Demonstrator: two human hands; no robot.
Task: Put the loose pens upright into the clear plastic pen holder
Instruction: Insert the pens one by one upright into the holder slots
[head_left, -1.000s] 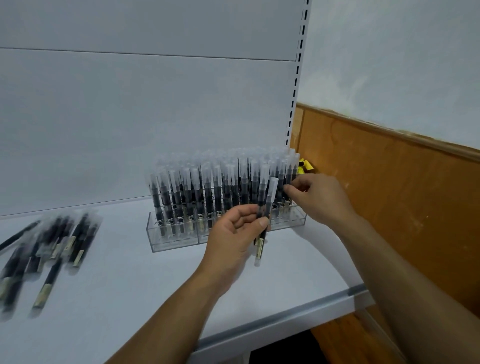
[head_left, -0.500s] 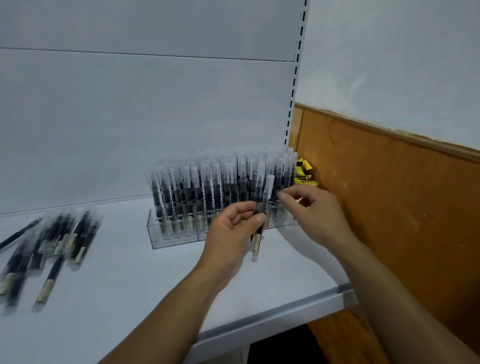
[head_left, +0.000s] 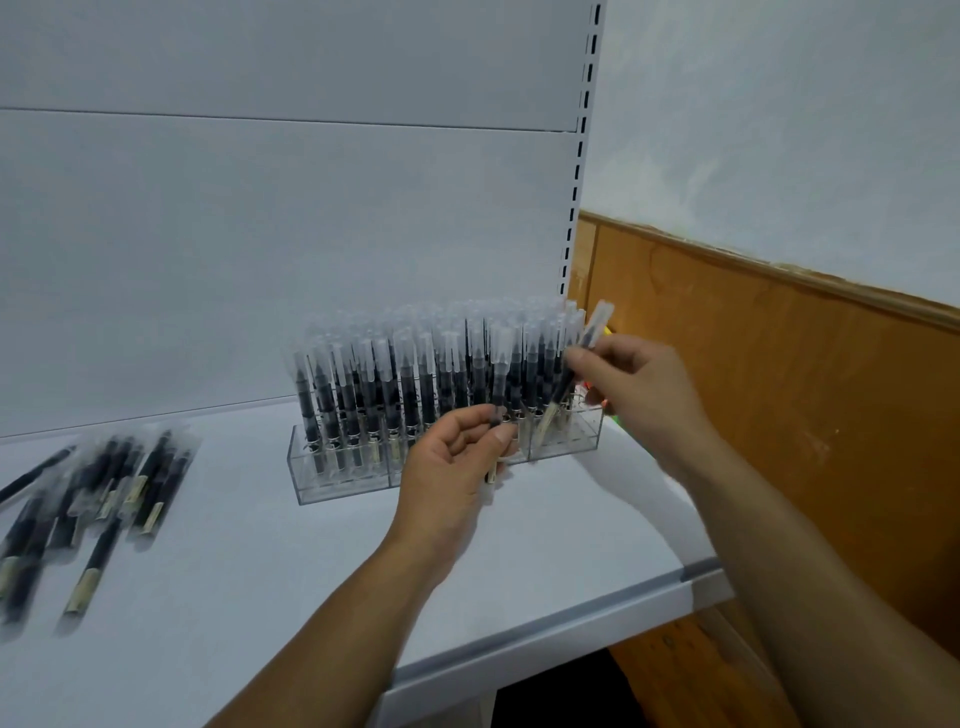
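Note:
The clear plastic pen holder (head_left: 343, 470) stands on the white shelf near the back panel, packed with several upright black pens with clear caps. My left hand (head_left: 452, 467) is in front of its middle and grips one pen (head_left: 501, 364) upright between thumb and fingers. My right hand (head_left: 639, 389) is at the holder's right end, pinching a second pen (head_left: 582, 358) that leans with its cap up to the right and its lower end down inside the holder's right section. A pile of loose pens (head_left: 104, 493) lies flat on the shelf at the far left.
The white shelf (head_left: 260, 597) ends in a metal front lip (head_left: 571, 618). A slotted white upright (head_left: 576, 171) rises behind the holder's right end. An orange wooden wall panel (head_left: 779, 389) stands close to the right. Something yellow shows behind my right hand.
My right hand has taken a pen from my left hand and carried it to the holder's right end, tilted, its lower end in the holder. My left hand still holds a pen.

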